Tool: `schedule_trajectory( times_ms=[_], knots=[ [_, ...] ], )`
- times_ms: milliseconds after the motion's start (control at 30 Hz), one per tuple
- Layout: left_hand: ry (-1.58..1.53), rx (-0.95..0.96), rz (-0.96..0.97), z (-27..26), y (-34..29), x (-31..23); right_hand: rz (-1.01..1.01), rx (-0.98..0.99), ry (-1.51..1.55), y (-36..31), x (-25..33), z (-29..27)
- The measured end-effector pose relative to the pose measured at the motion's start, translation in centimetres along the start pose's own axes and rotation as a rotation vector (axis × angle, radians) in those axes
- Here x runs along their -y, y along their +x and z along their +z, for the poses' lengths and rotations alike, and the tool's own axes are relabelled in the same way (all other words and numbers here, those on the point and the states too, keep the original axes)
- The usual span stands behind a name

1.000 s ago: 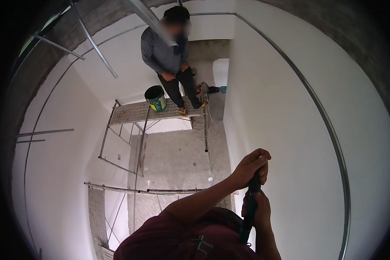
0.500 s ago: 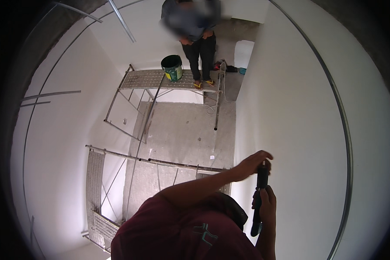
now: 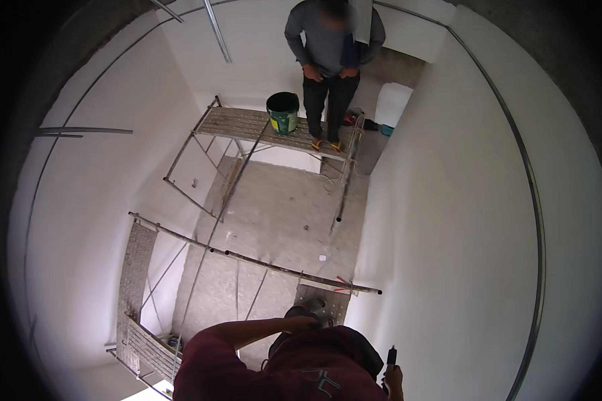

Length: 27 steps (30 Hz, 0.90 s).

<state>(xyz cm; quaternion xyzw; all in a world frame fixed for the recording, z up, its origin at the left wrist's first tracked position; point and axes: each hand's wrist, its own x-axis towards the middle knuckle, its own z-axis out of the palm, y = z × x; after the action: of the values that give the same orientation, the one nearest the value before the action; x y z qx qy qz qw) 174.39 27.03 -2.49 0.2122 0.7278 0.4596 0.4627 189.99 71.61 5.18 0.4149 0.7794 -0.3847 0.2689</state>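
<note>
Left hand (image 3: 305, 323) drawn away from dark tool (image 3: 392, 356), grip unclear | right hand (image 3: 394, 380) wrapped around it

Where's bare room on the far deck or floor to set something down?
Far deck: left of the green bucket, toward the left end frame. Floor: mid-stretch between far deck and near scaffold rail, bar a small white scrap. Crowded: deck right of bucket, co-worker's feet.

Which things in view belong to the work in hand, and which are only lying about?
Seemingly in use:
dark handheld tool, in the right hand
near scaffold platform, below the person

Seemingly just lying about:
green bucket, standing on the far platform
small white scrap, on the floor

Unclear: whether the left hand holds anything.
</note>
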Motion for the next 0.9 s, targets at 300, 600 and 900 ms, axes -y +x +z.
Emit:
schedule_trajectory(
  times_ms=[300,600,900],
  knots=[
    [0.483,0.522,-0.277,2.5,8.3,-0.9,0.065,0.119,-0.264,-1.5,-3.0,-1.6],
    [0.428,0.492,-0.362,4.0,10.7,1.7,0.075,0.052,-0.178,-2.5,0.4,-1.7],
    [0.382,0.439,-0.407,3.4,8.4,3.0,0.029,0.154,-0.309,-1.8,2.0,-0.3]
  ],
)
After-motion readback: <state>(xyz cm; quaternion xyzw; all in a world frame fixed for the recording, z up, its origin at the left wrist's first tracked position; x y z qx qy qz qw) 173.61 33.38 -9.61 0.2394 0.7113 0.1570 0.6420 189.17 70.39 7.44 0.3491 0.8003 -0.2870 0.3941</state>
